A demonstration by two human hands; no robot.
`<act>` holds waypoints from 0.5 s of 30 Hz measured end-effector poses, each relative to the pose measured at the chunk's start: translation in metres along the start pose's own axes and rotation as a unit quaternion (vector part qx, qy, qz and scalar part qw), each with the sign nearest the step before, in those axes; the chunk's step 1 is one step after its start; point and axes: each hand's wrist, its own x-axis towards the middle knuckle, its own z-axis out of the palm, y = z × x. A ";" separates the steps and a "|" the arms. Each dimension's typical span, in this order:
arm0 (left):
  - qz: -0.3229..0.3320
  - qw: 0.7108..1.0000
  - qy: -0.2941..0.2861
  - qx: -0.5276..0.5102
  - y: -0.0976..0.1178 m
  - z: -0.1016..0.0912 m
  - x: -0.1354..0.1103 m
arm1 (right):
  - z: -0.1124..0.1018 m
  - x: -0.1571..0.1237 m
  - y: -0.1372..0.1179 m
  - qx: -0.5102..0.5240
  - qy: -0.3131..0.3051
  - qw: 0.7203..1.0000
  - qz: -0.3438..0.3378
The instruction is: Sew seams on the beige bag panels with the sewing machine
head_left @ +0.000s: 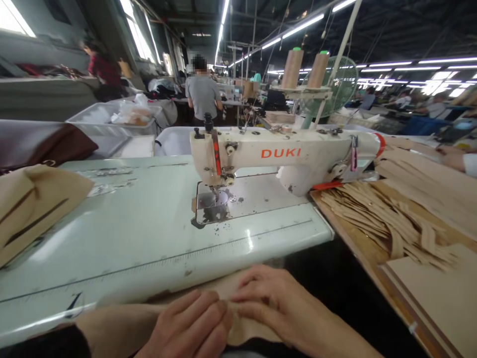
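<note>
My left hand [190, 323] and my right hand [276, 303] rest side by side at the near edge of the sewing table [122, 233]. Both lie on a tan piece of fabric [242, 330] in my lap, fingers curled together and pinching it where they meet. A white DUKI sewing machine [279, 154] stands beyond them, its needle plate [216, 201] bare. The hands are well short of the needle.
A stack of tan fabric strips [376, 214] lies on a wooden board at the right. Folded tan pieces [33, 204] sit at the left edge. Two thread cones [305, 69] and a fan stand behind the machine. A person in grey [203, 94] stands farther back.
</note>
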 end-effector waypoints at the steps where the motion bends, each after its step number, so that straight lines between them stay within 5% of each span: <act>1: -0.002 1.000 0.001 0.002 0.002 0.001 -0.001 | 0.004 -0.001 0.000 -0.008 0.004 1.000 -0.005; 7: -0.001 0.999 0.007 -0.033 0.006 0.001 -0.004 | 0.019 -0.007 0.004 -0.025 0.065 0.995 -0.066; 10: -0.021 0.998 -0.019 -0.060 0.007 -0.002 -0.009 | 0.018 -0.010 0.000 0.109 0.029 0.994 -0.009; 13: -0.037 0.995 -0.057 -0.078 0.010 -0.004 -0.018 | 0.021 -0.012 0.000 0.341 -0.056 0.936 0.072; 15: -0.040 0.993 -0.062 -0.094 0.014 -0.003 -0.024 | 0.025 -0.014 0.002 0.409 -0.079 0.903 0.107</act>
